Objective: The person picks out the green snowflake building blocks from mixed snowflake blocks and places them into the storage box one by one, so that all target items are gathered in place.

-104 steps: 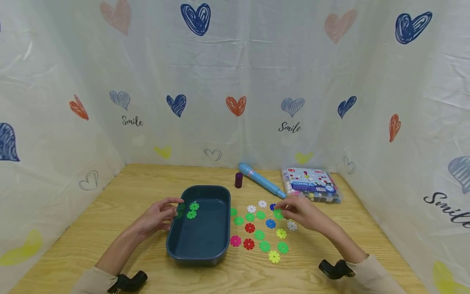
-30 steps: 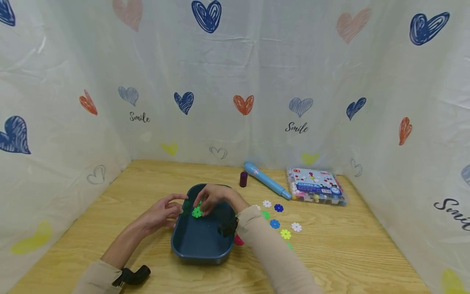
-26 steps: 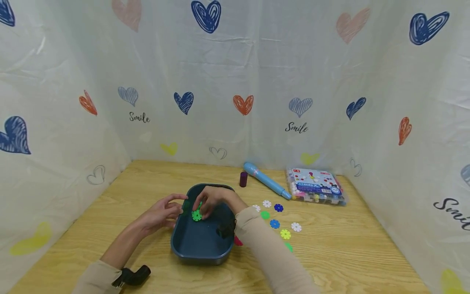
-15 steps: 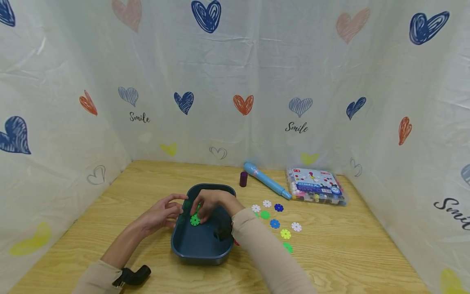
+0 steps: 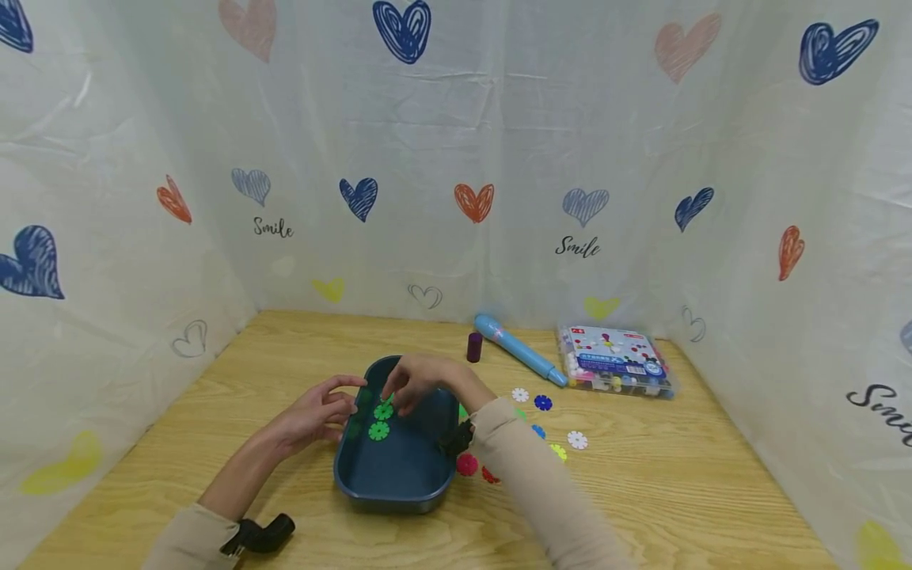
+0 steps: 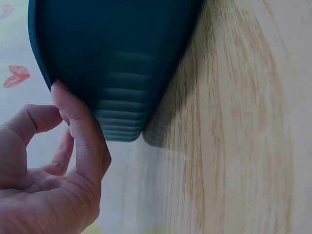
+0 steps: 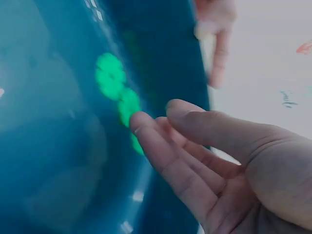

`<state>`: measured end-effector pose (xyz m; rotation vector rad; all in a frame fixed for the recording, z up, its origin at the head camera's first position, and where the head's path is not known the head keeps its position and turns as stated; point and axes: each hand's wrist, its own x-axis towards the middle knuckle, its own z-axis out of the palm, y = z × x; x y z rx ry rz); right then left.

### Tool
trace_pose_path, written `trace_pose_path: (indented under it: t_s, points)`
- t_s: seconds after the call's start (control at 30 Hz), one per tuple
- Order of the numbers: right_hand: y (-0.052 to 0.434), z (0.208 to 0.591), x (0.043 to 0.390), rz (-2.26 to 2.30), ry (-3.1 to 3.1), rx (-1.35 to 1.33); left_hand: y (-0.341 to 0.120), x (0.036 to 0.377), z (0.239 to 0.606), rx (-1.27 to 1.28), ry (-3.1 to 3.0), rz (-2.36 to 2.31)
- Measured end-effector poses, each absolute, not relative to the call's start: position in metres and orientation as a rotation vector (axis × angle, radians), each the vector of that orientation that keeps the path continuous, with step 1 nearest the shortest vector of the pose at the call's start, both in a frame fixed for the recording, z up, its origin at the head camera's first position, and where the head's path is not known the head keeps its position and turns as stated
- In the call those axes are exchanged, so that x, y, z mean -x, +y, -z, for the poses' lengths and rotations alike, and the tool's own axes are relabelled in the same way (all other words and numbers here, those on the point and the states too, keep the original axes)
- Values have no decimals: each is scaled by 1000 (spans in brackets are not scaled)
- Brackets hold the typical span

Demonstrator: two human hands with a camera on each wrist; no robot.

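Dropping green discs into the blue tray.

Right hand [image 5: 412,388] over the far end of the tray [image 5: 396,484], fingers loose and holding nothing, green discs [image 5: 380,421] lying just beneath; left hand [image 5: 318,411] relaxed, fingertips steadying the tray's left rim. Probably next: back to the loose discs [image 5: 543,402] on the table [image 5: 712,491], picking only green.

Head view looks down from afar; both wrist views closely share the tray [image 5: 435,487].
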<state>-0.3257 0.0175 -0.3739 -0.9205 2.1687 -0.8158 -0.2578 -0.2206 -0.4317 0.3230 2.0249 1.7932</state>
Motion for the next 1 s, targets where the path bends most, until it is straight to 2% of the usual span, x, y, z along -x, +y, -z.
trace_pose_path:
  t_s: [0.23, 0.37, 0.57, 1.0]
  points:
    - [67, 329, 321, 758, 2396, 1026, -216, 260, 429, -283, 2041, -1801]
    - [98, 320, 310, 668, 2508, 1097, -216, 258, 429, -256, 2054, -1790]
    - [144, 328, 289, 655, 2524, 1106, -216, 256, 432, -250, 2038, -1802]
    - [234, 376, 242, 685, 2577, 1118, -217, 256, 435, -288, 1974, -1844]
